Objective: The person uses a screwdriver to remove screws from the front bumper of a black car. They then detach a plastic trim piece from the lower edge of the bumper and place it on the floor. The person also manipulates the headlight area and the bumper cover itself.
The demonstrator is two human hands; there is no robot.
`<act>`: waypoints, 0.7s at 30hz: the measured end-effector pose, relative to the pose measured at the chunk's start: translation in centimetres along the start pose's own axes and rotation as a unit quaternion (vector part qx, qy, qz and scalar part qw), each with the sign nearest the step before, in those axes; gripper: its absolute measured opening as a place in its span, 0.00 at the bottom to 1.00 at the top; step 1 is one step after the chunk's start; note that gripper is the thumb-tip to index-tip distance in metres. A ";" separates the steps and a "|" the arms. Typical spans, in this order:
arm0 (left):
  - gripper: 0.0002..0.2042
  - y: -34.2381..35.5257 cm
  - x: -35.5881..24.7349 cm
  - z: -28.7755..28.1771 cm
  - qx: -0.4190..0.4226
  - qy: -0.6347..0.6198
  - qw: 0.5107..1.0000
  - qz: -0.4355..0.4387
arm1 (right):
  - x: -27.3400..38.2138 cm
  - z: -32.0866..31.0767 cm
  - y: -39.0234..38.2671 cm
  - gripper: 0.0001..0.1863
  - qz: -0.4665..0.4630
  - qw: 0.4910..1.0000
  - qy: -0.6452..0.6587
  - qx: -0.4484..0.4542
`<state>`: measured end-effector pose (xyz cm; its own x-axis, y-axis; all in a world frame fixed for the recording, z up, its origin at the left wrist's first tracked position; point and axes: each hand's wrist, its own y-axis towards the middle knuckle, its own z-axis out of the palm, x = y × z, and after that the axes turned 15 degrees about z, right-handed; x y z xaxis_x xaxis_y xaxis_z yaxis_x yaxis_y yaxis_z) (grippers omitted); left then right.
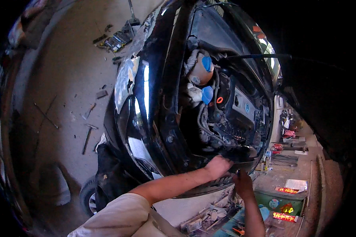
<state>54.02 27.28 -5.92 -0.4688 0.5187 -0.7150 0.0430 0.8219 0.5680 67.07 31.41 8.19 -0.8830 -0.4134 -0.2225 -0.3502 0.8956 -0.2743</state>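
Note:
A black car's front end (148,93) has its engine bay open, showing an engine cover (241,102), two blue-capped reservoirs (199,75) and hoses. My left hand (218,166) reaches onto a dark part (243,152) at the bay's near edge, its fingertips hidden. Just right and below, my right hand (242,179) is closed on something small and dark, too small to make out. Peeling patches (125,83) mark the bodywork on the left.
An open tool set (114,41), a hammer (87,138) and loose tools lie on the left floor. A tyre (87,193) is at lower left. The raised bonnet (316,91) fills the upper right. A green cabinet (279,199) and clutter stand at lower right.

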 end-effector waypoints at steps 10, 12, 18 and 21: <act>0.23 0.1 -0.2 1.1 -0.029 0.003 0.999 0.035 | -1.1 0.9 0.1 0.17 0.158 0.955 0.223 0.113; 0.22 0.2 0.6 1.9 -0.041 -0.024 0.999 0.002 | 2.2 -1.2 -0.2 0.18 0.150 0.981 0.063 0.108; 0.18 0.3 1.9 -0.5 0.039 -0.169 0.985 0.015 | 0.8 -1.0 0.4 0.24 -0.087 0.981 -0.169 -0.041; 0.17 0.0 1.2 0.2 -0.039 -0.057 0.996 0.047 | 0.9 0.6 -0.2 0.24 0.041 0.994 0.098 0.027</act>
<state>53.65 28.00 -6.85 -0.3620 0.6201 -0.6960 0.0121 0.7497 0.6617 66.56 30.81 7.47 -0.9537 -0.2946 -0.0609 -0.2618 0.9127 -0.3138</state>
